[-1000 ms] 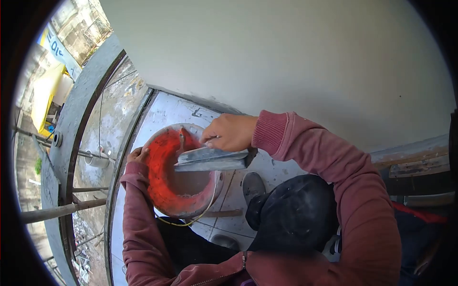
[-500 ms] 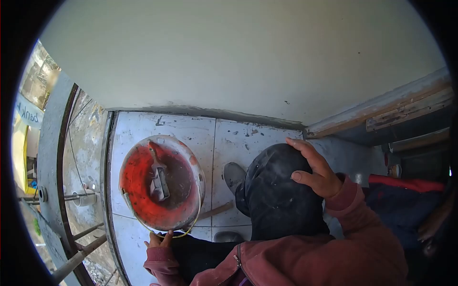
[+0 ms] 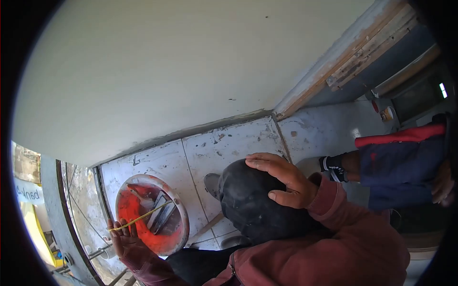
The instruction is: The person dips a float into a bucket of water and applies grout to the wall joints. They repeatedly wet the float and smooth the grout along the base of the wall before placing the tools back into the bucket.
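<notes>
At the lower left, my left hand [image 3: 125, 240] has its fingers hooked round the yellow handle [image 3: 143, 215] of a bucket [image 3: 182, 214]. The bucket is red inside, with a pale, smeared rim, and stands on the tiled floor. Inside it lie a flat grey metal tool [image 3: 161, 215] and a second tool with a reddish handle [image 3: 138, 194]; the handle crosses in front of them. My right hand [image 3: 281, 180] rests on my dark-trousered knee [image 3: 248, 198], fingers spread, holding nothing.
A pale wall [image 3: 157, 76] runs along the stained tiles [image 3: 224, 148]. A wooden strip [image 3: 210, 228] lies beside the bucket. At right stands another person in dark shorts [image 3: 396, 162] and black shoes [image 3: 334, 168]. A ledge [image 3: 71, 214] and poles border the left side.
The flat tool has gone from my right hand into the bucket, and that hand has moved to my knee. My left hand has raised the bucket handle. The view has swung right.
</notes>
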A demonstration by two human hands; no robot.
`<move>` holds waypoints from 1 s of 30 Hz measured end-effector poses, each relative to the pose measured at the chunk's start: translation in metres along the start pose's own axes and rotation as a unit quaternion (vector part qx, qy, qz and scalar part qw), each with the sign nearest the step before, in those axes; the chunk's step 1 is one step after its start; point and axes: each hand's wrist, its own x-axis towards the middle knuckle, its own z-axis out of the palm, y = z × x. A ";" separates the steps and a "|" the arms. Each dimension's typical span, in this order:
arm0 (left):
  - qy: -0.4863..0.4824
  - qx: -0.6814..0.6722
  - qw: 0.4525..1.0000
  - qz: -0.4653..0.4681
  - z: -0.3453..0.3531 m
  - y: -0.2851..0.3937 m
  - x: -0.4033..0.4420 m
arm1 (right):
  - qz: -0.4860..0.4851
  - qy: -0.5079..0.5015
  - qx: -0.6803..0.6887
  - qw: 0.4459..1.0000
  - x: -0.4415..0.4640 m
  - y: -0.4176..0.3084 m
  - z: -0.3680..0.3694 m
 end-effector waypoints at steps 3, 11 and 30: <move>-0.009 0.011 1.000 -0.004 -0.020 -0.007 0.008 | 0.014 0.031 -0.034 0.999 -0.023 -0.007 -0.014; 0.120 0.040 0.988 0.085 -0.027 -0.014 -0.007 | 0.292 0.217 0.310 0.878 -0.051 0.123 -0.030; 0.249 0.069 0.958 0.126 -0.036 -0.033 -0.031 | 0.573 -0.108 -0.249 0.773 0.014 0.485 -0.016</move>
